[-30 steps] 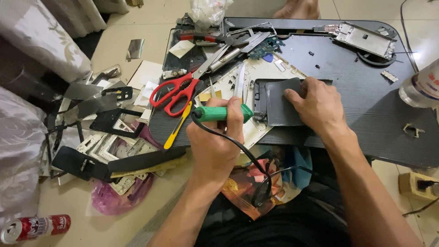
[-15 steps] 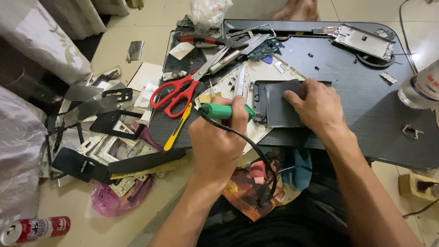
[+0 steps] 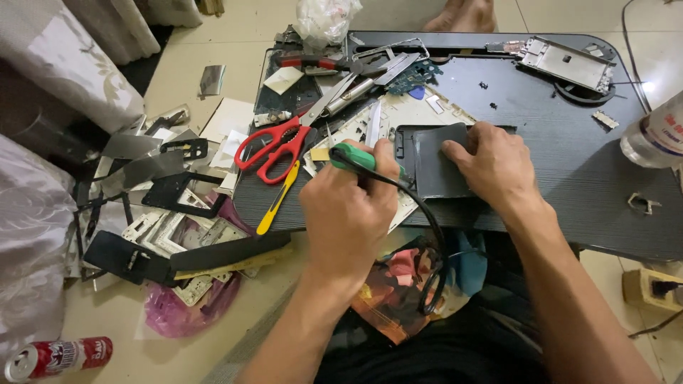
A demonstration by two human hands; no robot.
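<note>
My left hand (image 3: 348,213) grips a green-handled soldering iron (image 3: 353,158) with a black cord (image 3: 420,213) looping down toward my lap. Its tip end is hidden behind my fingers, close to the left edge of a dark rectangular device panel (image 3: 430,167) lying on the black table (image 3: 569,156). My right hand (image 3: 494,167) lies flat on that panel, fingers spread across its top right part, pressing it down.
Red-handled scissors (image 3: 274,146) and a yellow-handled tool (image 3: 277,206) lie left of my left hand. Metal frames, circuit boards and tweezers litter the table's far side. A plastic bottle (image 3: 654,135) stands at the right edge. Scrap parts and a can (image 3: 57,358) cover the floor.
My left hand has drawn the soldering iron slightly up and right toward the panel's left edge. The right hand stays pressed on the panel.
</note>
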